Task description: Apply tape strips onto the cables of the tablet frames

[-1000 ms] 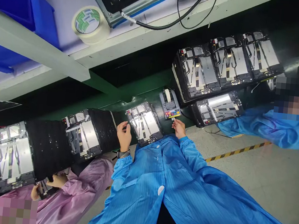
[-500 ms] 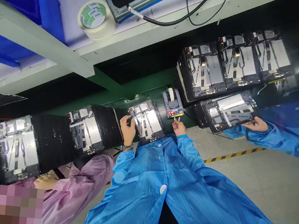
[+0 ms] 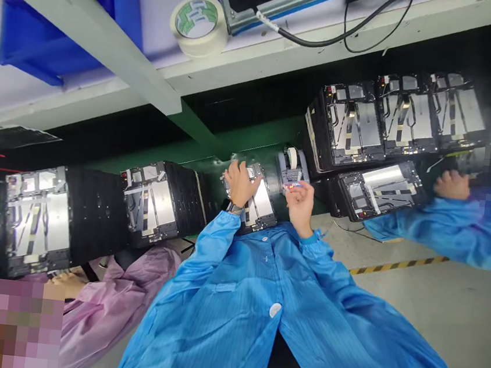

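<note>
My left hand [image 3: 240,183] lies spread over an open tablet housing [image 3: 263,200], which shows metal plates and ribbon cables and sits on a dark green conveyor belt [image 3: 226,157]. My right hand [image 3: 300,206] is curled at the front of a grey electric tape dispenser [image 3: 290,168], close to its outlet. Whatever its fingertips hold is hidden. A wristwatch shows at my left wrist.
Several open tablet housings and black foam sheets lie along the belt, with more stacked at upper right. A co-worker's blue-sleeved hand [image 3: 451,185] is at right, a pink-sleeved hand [image 3: 66,285] at lower left. Above are a masking tape roll [image 3: 196,25] and blue bins [image 3: 45,40].
My left hand has moved further onto the tablet housing, and my right hand is closer to the dispenser. The blue-sleeved co-worker's hand has moved right, off the tablet's edge. The view has shifted slightly.
</note>
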A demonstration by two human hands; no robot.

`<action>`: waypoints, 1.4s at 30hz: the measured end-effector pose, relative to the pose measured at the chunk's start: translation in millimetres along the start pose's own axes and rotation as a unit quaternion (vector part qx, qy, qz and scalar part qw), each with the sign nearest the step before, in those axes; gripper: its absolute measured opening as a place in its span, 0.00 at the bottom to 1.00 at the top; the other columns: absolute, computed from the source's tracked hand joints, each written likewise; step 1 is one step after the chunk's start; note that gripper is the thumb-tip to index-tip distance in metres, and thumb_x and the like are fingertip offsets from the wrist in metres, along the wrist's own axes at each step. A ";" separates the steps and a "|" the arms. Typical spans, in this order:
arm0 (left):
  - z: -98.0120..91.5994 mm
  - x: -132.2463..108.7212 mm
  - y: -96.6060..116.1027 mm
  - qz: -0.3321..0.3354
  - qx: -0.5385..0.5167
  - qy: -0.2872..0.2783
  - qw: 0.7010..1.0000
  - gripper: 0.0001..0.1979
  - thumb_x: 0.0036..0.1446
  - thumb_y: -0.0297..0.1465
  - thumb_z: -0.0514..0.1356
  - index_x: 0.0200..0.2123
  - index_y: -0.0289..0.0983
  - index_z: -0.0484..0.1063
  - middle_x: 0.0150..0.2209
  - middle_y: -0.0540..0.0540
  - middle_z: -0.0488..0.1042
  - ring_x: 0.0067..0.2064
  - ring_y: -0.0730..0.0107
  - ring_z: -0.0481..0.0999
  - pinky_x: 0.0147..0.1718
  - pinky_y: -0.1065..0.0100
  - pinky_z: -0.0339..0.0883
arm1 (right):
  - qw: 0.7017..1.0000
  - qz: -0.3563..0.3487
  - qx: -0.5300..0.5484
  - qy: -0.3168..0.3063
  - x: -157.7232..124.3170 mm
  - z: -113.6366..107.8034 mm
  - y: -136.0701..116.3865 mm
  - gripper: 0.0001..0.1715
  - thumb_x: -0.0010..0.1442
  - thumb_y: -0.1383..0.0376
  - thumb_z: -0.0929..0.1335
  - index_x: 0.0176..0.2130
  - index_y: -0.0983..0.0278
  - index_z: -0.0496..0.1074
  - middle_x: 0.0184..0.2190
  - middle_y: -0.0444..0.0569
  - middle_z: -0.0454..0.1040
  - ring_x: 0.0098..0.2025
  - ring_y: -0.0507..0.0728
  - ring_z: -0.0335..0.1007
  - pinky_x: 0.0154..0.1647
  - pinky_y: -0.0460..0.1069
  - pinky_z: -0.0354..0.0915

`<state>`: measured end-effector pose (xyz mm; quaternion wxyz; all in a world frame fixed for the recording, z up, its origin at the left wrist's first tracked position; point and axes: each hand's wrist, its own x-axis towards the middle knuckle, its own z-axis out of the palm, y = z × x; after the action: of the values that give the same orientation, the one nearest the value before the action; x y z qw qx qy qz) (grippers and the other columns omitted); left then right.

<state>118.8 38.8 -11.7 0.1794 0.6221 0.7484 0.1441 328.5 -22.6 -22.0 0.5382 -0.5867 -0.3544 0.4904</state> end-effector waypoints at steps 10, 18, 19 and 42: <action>18.2 26.7 11.5 -0.013 -0.032 -0.028 0.999 0.39 0.61 0.48 0.67 0.68 0.33 0.63 0.69 0.21 0.62 0.72 0.30 0.58 0.70 0.29 0.35 | 0.989 -0.095 -0.082 -0.082 88.8 59.4 -0.3 0.33 0.61 0.61 0.75 0.61 0.57 0.63 0.46 0.47 0.70 0.35 0.51 0.64 0.42 0.49 0.72; -1.8 44.2 -5.4 -0.038 0.049 -0.172 0.983 0.36 0.62 0.48 0.65 0.69 0.42 0.64 0.68 0.33 0.68 0.71 0.41 0.62 0.72 0.38 0.42 | 0.921 -0.128 -0.306 -0.204 111.3 79.8 6.9 0.51 0.57 0.68 0.75 0.72 0.59 0.53 0.58 0.55 0.66 0.44 0.58 0.71 0.56 0.60 0.73; -3.3 46.5 -7.1 -0.037 0.049 -0.183 0.981 0.35 0.62 0.48 0.65 0.68 0.42 0.65 0.68 0.34 0.69 0.70 0.41 0.63 0.72 0.39 0.44 | 0.904 -0.137 -0.331 -0.232 114.1 81.1 4.6 0.52 0.58 0.68 0.74 0.73 0.59 0.52 0.60 0.57 0.65 0.48 0.60 0.72 0.57 0.61 0.72; -14.4 78.8 -23.1 -0.079 -0.024 -0.259 0.962 0.33 0.51 0.46 0.74 0.59 0.46 0.75 0.61 0.42 0.78 0.64 0.45 0.73 0.67 0.48 0.53 | 0.808 -0.097 -0.392 -0.429 148.1 87.5 -38.8 0.42 0.59 0.76 0.69 0.69 0.67 0.58 0.33 0.42 0.78 0.38 0.56 0.76 0.43 0.48 0.68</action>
<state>79.3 112.1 -16.1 0.3925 0.5729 0.7193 -0.0186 288.8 148.6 -7.4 0.1006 -0.4403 -0.7666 0.4565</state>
